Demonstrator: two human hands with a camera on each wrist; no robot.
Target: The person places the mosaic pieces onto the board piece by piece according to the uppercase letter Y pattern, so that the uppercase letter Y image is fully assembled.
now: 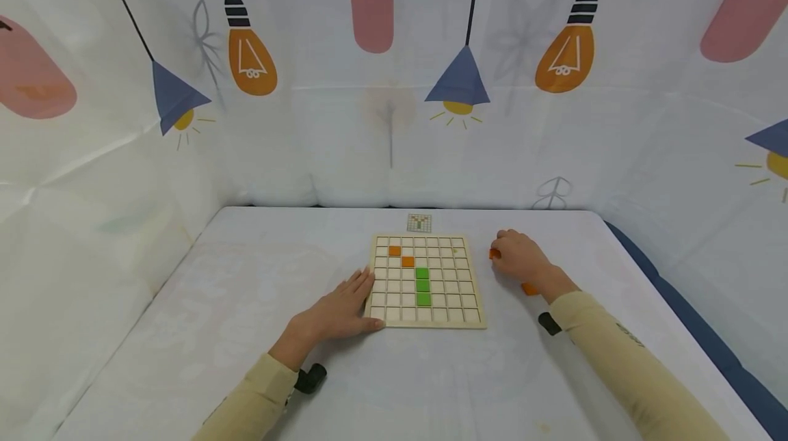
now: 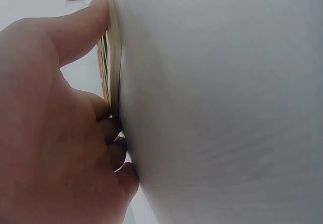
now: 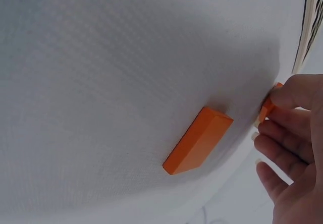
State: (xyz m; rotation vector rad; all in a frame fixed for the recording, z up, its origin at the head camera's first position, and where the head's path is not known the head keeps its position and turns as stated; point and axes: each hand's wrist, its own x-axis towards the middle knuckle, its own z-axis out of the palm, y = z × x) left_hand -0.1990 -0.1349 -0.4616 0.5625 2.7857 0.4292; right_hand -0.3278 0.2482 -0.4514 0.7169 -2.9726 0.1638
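Note:
A wooden grid board (image 1: 431, 325) lies flat on the table. Two orange tiles (image 1: 408, 262) sit diagonally in its upper left cells, and a column of three green tiles (image 1: 423, 286) runs below them. My left hand (image 1: 335, 311) rests against the board's left edge, fingers extended, thumb (image 2: 83, 30) at the near corner. To the right of the board, my right hand (image 1: 520, 256) pinches an orange tile (image 3: 266, 108) between thumb and fingers, close over the table. Another orange tile (image 3: 198, 141) lies on the cloth near the right wrist.
A small pattern card (image 1: 419, 223) lies just beyond the board's far edge. White cloth covers the table (image 1: 246, 256), and a curtain printed with lamps (image 1: 308, 140) hangs behind it. Black wrist cameras (image 1: 310, 378) are worn at both cuffs.

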